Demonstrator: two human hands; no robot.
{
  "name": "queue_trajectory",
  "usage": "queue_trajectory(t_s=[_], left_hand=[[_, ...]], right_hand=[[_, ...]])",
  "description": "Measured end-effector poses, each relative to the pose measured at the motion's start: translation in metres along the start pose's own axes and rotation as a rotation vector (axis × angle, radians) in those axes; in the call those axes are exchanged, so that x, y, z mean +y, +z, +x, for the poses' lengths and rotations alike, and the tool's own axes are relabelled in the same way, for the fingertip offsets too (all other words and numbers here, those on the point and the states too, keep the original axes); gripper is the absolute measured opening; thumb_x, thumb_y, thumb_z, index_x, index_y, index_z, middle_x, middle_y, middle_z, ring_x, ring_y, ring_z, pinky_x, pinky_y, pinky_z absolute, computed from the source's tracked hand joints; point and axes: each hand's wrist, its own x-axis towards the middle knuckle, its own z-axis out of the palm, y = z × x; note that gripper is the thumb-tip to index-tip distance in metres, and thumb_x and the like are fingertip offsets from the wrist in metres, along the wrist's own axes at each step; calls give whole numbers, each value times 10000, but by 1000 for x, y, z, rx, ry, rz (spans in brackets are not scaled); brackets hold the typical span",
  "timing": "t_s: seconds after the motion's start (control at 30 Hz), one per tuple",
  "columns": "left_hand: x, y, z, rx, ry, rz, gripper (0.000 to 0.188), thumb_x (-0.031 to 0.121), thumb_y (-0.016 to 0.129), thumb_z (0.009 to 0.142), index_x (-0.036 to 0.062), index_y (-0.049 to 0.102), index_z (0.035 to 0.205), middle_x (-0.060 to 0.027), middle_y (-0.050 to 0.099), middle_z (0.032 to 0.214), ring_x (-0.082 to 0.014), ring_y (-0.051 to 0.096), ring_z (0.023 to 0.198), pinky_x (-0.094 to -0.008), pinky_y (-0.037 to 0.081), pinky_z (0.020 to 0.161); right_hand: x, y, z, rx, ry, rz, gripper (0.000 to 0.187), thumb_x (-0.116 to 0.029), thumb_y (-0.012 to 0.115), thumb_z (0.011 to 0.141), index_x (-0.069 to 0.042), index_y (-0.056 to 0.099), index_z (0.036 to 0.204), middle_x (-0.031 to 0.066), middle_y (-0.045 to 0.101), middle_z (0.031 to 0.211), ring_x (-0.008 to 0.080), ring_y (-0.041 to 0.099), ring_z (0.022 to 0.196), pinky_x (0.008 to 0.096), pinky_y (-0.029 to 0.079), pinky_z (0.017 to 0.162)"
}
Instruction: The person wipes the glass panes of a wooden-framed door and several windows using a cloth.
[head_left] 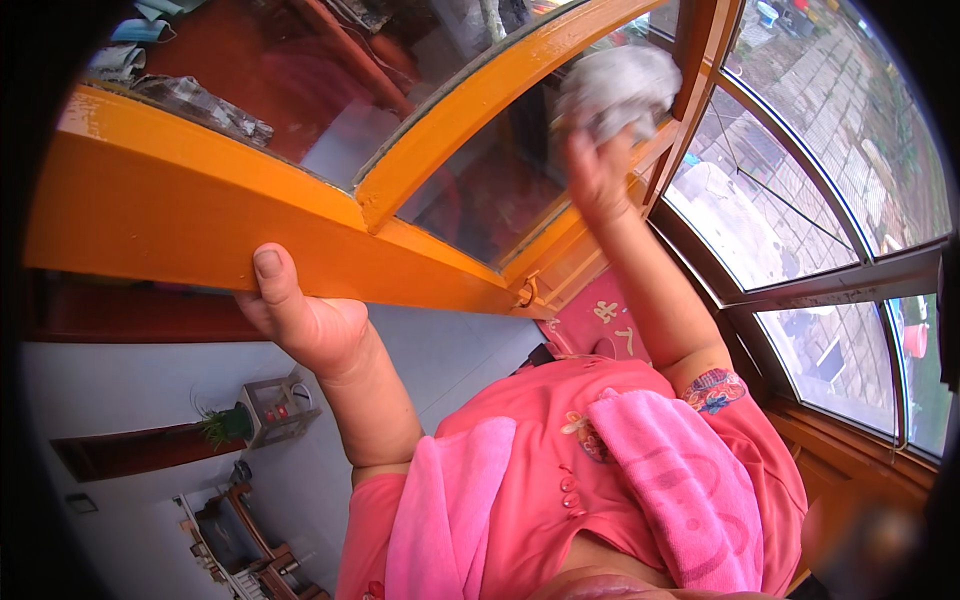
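At the right hand (603,180), a greyish cloth (622,88) bunches against the fingers (582,155).

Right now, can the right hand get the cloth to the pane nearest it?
Probably yes: the right hand holds the cloth up close by that pane, and nothing visible blocks the way, though blur hides whether they touch.

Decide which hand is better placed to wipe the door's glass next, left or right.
Probably the right hand: it holds the pale cloth, raised by the glass, while the left hand grips the orange frame.
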Motion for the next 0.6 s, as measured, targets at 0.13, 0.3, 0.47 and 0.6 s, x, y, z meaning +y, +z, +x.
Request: queue_trajectory(t_s=[0.13,0.3,0.47,0.6], left_hand=[[-1,5,3,-3,-1,-13,509,271,633,959,-19,530,1365,-101,576,1352,-228,548,1234,-406,417,1070],[1,-1,5,-50,-6,-14,481,270,651,951,-21,560,1322,-96,593,1310,-219,564,1199,-394,427,1056],[2,1,-1,-70,-14,-44,440,244,653,949,-15,573,1296,-88,603,1292,-211,575,1176,-386,436,1045],[-1,-1,3,-71,-11,-4,496,285,629,971,-2,531,1364,-83,575,1357,-221,549,1234,-407,414,1072]], right_hand=[[-56,37,-58,-428,-364,-185,463,-485,663,858,-141,727,1161,154,541,1426,437,425,1388,657,93,1197],[-58,28,-33,-462,-364,-308,622,-391,741,752,-129,650,1309,131,593,1369,390,479,1353,597,242,1177],[-19,9,6,-178,-30,-128,374,-138,663,795,-85,712,1162,102,685,1166,308,610,1153,459,414,1029],[-57,40,-37,-408,-119,-124,501,-323,699,749,-151,694,1219,103,622,1284,352,513,1263,602,308,1091]])
